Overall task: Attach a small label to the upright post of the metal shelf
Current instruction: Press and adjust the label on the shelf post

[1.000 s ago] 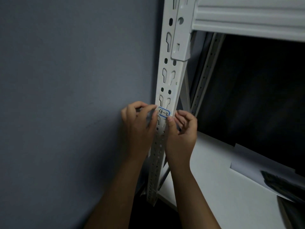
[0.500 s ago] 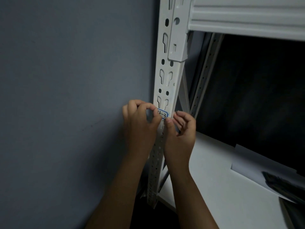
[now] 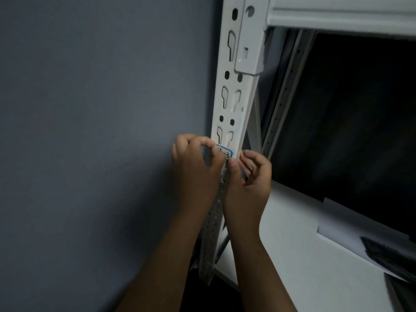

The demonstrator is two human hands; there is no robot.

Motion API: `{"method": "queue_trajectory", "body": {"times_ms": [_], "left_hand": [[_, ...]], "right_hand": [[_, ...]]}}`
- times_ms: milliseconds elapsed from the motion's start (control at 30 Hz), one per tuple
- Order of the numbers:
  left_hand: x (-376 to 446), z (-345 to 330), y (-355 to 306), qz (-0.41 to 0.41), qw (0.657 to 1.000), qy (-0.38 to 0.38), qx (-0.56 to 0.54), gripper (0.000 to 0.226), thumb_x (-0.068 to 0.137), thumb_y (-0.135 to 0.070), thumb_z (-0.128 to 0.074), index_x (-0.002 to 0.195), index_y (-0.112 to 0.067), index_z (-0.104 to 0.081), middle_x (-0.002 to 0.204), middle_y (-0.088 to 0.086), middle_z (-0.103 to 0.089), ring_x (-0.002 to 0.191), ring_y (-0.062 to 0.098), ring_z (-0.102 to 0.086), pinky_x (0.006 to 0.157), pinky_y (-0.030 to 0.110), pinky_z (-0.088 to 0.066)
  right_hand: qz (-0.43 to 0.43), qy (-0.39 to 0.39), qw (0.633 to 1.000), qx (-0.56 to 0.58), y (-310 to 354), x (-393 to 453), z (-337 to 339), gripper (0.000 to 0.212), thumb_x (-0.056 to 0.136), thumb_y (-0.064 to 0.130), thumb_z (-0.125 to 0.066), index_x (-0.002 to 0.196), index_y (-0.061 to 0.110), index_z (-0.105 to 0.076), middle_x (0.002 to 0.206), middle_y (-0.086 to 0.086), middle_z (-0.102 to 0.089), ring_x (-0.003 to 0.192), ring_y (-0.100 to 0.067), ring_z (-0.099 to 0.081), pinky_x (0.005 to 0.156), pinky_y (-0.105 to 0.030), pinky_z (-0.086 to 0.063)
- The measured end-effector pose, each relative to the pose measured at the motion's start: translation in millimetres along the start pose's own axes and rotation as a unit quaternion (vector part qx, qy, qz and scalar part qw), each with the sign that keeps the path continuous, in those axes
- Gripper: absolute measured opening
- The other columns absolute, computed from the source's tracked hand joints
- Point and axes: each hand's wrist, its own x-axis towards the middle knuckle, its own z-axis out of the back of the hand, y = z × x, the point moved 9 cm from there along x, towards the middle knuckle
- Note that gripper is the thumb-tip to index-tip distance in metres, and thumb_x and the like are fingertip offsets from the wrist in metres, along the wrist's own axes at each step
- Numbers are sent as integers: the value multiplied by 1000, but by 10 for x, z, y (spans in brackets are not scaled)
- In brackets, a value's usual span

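Item: small label [image 3: 225, 152], white with a blue border and dark handwriting I cannot fully read, lying on the front face of the white upright post [image 3: 234, 104], just below a pair of keyhole slots and between my two grips. Left hand [image 3: 195, 167]: fingers curled, thumb and forefinger tips at the label's left end, pinching or pressing it against the post; which of the two I cannot tell. Right hand [image 3: 247, 179]: thumb tip up against the label's lower right corner, the other fingers loosely curled beside the post and holding nothing. Progress, as I judge it: the label is placed and looks mostly stuck down; what remains is rubbing its edges flat, the left end above all, and letting go. Whether it sits square I cannot say, since my left grip covers part of it. Surface: painted metal, smooth between punched holes and slots; the post's side face below my grips is a strip of small round perforations. Surroundings: plain grey-blue wall [image 3: 90, 109] left of my left grip; horizontal shelf beam [image 3: 337, 16] hooked to the post above; white shelf deck [image 3: 292, 255] below and right of my right grip, carrying a pale sheet [image 3: 344, 224] and something dark at the far right edge; a dark recess above the deck.
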Motion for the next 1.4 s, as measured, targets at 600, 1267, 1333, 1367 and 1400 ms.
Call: {"method": "queue_trajectory", "body": {"times_ms": [600, 1267, 1333, 1367, 1400], "left_hand": [[-46, -32, 119, 80, 991, 32, -106, 15, 87, -22, -57, 77, -33, -55, 99, -8, -44, 102, 24, -55, 85, 42, -53], [-96, 117, -59, -13, 998, -36, -40, 12, 84, -24, -61, 88, -17, -69, 93, -14, -46, 94, 24, -55, 78, 46, -50], [-92, 122, -48, -7, 999, -34, -34, 11, 82, -25, -63, 87, -18, -69, 96, -9, -48, 95, 23, -54, 79, 45, -50], [-95, 117, -34, -2, 999, -32, -35, 11, 82, -25, -63, 87, -18, -69, 97, -8, -48, 96, 23, -53, 78, 45, -51], [-101, 115, -24, 2, 999, -29, -36, 11, 83, -25, -63, 88, -17, -69, 98, -8, -47, 96, 23, -53, 77, 45, -52]], "right_hand": [[-46, 2, 998, 45, -50, 5, 26, 27, 85, -2, -66, 104, 13, -54, 101, 1, -65, 98, -5, -66, 72, -13, -52], [-48, 16, 997, 56, -28, 20, 9, 30, 85, -3, -65, 111, 4, -53, 104, -3, -65, 90, 3, -66, 67, -9, -51], [-48, 12, 997, 52, -30, 19, 17, 30, 85, -2, -66, 111, 5, -53, 105, -4, -65, 93, 0, -66, 67, -10, -51], [-47, 12, 998, 49, -26, 19, 18, 30, 85, -1, -66, 111, 6, -54, 105, -3, -65, 93, 0, -66, 67, -10, -51], [-47, 14, 998, 48, -20, 19, 17, 30, 85, -1, -66, 111, 7, -53, 104, -1, -65, 92, 1, -66, 67, -9, -51]]}}
